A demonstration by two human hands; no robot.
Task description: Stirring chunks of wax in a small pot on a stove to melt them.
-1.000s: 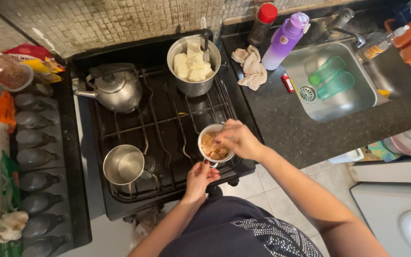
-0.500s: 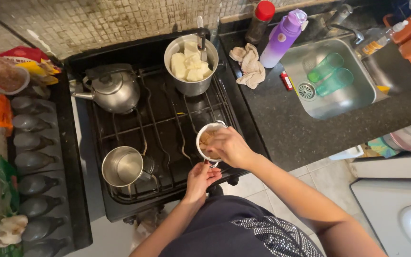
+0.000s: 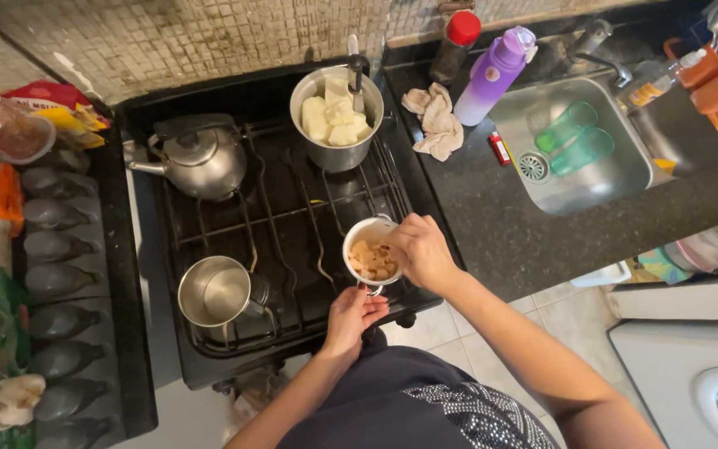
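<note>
White cup [image 3: 371,254] between left hand [image 3: 352,314] and right hand [image 3: 420,249] (both touching).

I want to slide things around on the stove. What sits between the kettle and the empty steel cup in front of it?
In the head view, nothing: only bare black grate runs from the kettle to the steel cup.

Snack packet: crinkled red-and-yellow foil packet [image 3: 56,104], far left, against the tiled wall.
Orange pouch: flat orange plastic pouch [image 3: 0,195], left edge, below it.
Bottle label: orange-yellow label on clear squeeze bottle [image 3: 654,79], beside the sink.
</note>
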